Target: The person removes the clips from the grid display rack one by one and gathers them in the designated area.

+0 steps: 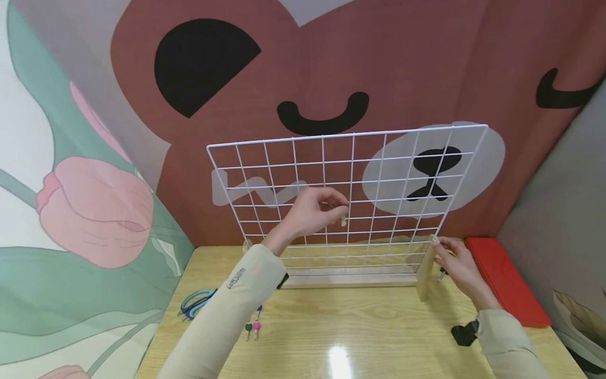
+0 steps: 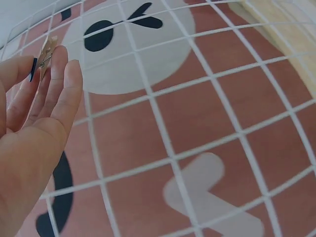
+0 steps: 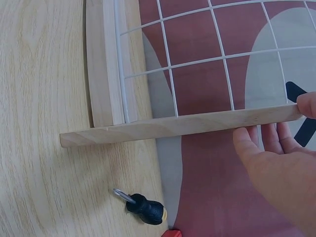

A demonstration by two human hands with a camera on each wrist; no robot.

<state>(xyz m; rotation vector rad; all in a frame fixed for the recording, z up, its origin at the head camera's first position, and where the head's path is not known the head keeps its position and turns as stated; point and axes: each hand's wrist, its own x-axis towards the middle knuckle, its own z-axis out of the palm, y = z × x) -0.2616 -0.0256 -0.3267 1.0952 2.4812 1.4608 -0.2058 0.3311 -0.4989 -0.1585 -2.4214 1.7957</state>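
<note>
My left hand pinches a small wooden clothespin in front of the white wire grid panel. A metal spring shows on the clothespin, and a dark blue edge sits beside the fingertips in the left wrist view. The grid stands leaning back in a wooden frame, whose base bar lies along the table. At the right end, my right hand grips the top of the wooden side post, thumb on one side and fingers underneath. The left side post is mostly hidden behind the left arm.
Scissors with blue handles lie at the table's left. Several heart-topped clothespins, including a green one and a pink one, lie near the left sleeve. A screwdriver and a red flat case lie right of the frame.
</note>
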